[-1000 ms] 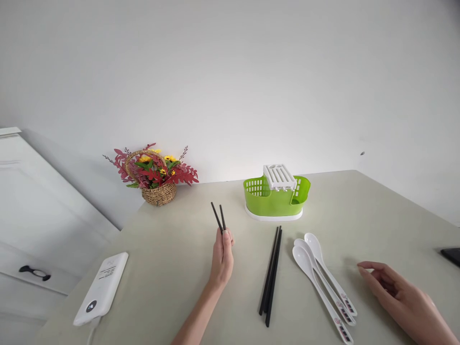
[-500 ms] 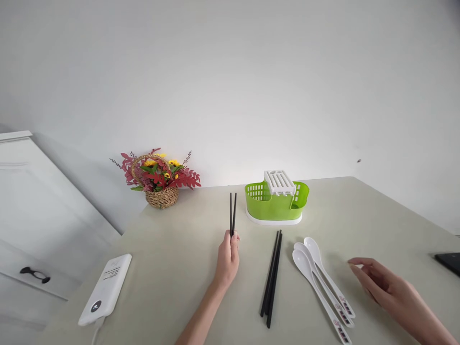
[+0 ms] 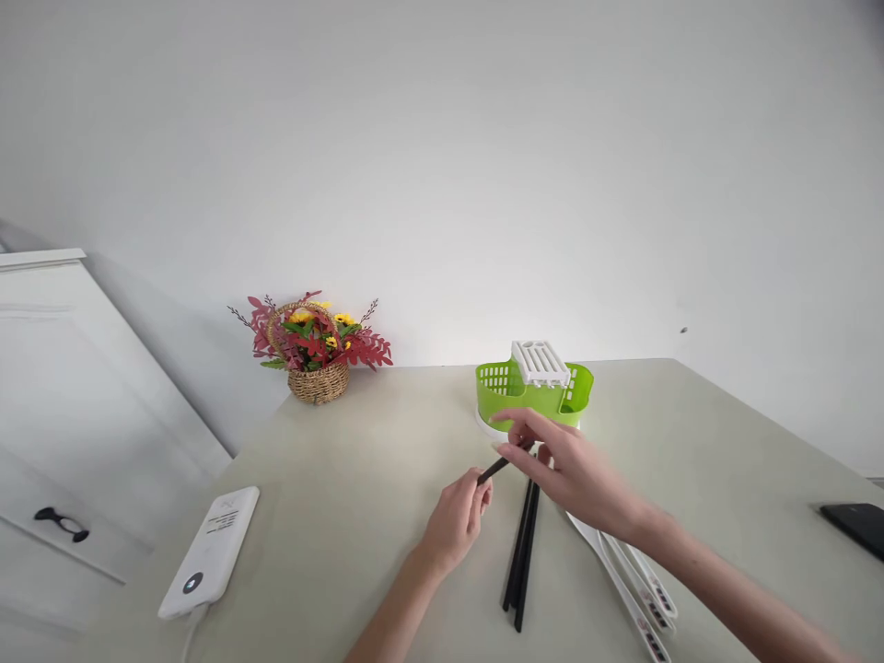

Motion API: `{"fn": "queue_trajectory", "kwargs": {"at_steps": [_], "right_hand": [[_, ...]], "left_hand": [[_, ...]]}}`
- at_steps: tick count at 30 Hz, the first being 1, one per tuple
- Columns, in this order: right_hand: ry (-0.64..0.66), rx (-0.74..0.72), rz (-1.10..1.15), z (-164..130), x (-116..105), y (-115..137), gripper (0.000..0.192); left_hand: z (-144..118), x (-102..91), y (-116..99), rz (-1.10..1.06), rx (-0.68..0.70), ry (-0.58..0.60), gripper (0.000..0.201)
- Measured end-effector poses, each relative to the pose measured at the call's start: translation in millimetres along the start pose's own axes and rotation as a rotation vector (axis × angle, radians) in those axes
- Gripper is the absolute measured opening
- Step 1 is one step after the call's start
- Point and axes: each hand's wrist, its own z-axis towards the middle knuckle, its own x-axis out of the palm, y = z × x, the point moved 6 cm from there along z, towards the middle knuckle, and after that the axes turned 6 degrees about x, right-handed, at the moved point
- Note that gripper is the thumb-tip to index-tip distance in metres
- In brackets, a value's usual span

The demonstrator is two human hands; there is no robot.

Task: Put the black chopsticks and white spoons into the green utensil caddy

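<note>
My left hand (image 3: 457, 520) is closed around the black chopsticks (image 3: 494, 468), which slant up to the right. At their far end is my right hand (image 3: 563, 465), its thumb and index finger stretched out and apart, the other fingers curled near the tips. Whether those fingers touch the chopsticks I cannot tell. Below the hands, several more black chopsticks (image 3: 521, 562) lie together on the table. To their right are three white spoons (image 3: 625, 580), their bowls hidden by my right hand and forearm. Behind the hands stands a green cutlery basket (image 3: 494, 398) with a white slotted top (image 3: 540, 362).
A wicker basket of artificial flowers (image 3: 318, 382) stands at the back left of the table (image 3: 331, 516). At the left lies a white power bank (image 3: 211, 552) with a cable, and at the right edge a black phone (image 3: 856, 527). A white cabinet (image 3: 75, 433) adjoins the left side.
My right hand has moved left from beside the spoons to the far end of the chopsticks. My left hand has tipped the chopsticks from upright to slanting right. The view has shifted slightly.
</note>
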Motion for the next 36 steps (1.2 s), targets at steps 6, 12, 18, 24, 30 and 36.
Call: {"fn": "queue_trajectory", "kwargs": {"at_steps": [6, 12, 18, 24, 30, 36], "right_hand": [[-0.071, -0.085, -0.106, 9.6, -6.7, 12.7, 0.041], [-0.073, -0.111, -0.137, 12.6, -13.9, 14.2, 0.037], [-0.009, -0.151, -0.140, 12.8, -8.1, 15.7, 0.036], [-0.051, -0.120, -0.072, 7.2, -7.8, 6.5, 0.036], [-0.100, -0.150, -0.066, 1.4, -10.0, 9.0, 0.031], [-0.091, -0.136, -0.079, 3.7, -10.3, 10.6, 0.032]], "left_hand": [[1.0, 2.7, -7.0, 0.054, 0.048, 0.071, 0.033], [3.0, 3.3, -14.2, 0.090, 0.085, 0.113, 0.040], [3.5, 6.7, -12.7, -0.022, 0.022, 0.179, 0.034], [3.3, 9.0, -10.1, -0.106, -0.021, 0.210, 0.032], [2.9, 10.9, -10.9, -0.144, -0.004, 0.239, 0.037], [3.9, 8.8, -10.1, -0.162, -0.032, 0.224, 0.035]]}}
